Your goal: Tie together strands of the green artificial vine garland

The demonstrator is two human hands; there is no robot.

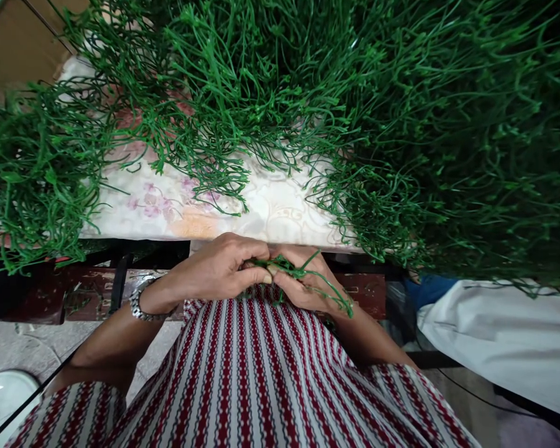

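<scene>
Both of my hands meet close to my body, just below the table's front edge. My left hand (219, 267), with a metal bracelet on its wrist, is closed, its fingertips pinching thin green plastic stems (303, 274). My right hand (303, 283) is also closed on the same small bunch of stems, which trail off to the right over its wrist. Large heaps of the same green stems (401, 124) cover the table behind my hands.
A floral tablecloth (270, 211) shows between the heaps at the table's front. A white cloth (504, 336) lies at the right, a white dish (2, 395) at the lower left on the floor. My red-and-white striped clothing (261, 379) fills the bottom.
</scene>
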